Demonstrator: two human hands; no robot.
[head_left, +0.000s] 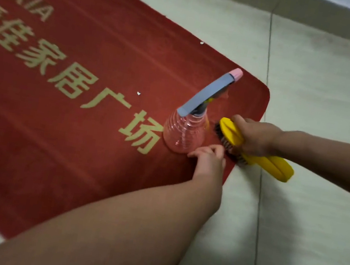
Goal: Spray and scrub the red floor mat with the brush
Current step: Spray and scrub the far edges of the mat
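Gripping yellow brush (230, 134), right hand (256, 138); left hand (208, 160) relaxed on red mat (70, 150), tiled floor (326, 99).

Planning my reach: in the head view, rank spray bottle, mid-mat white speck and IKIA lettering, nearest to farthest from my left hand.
1. spray bottle, beside the left hand.
2. white speck, mid-mat.
3. IKIA lettering, far left.

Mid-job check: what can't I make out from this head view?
All in the head view:
Red mat: left part cut off by the frame edge.
Spray bottle: liquid level unreadable, clear plastic and blur.
Brush: bristles partly behind the right hand.
Left hand: blurred; contact with bottle unclear.
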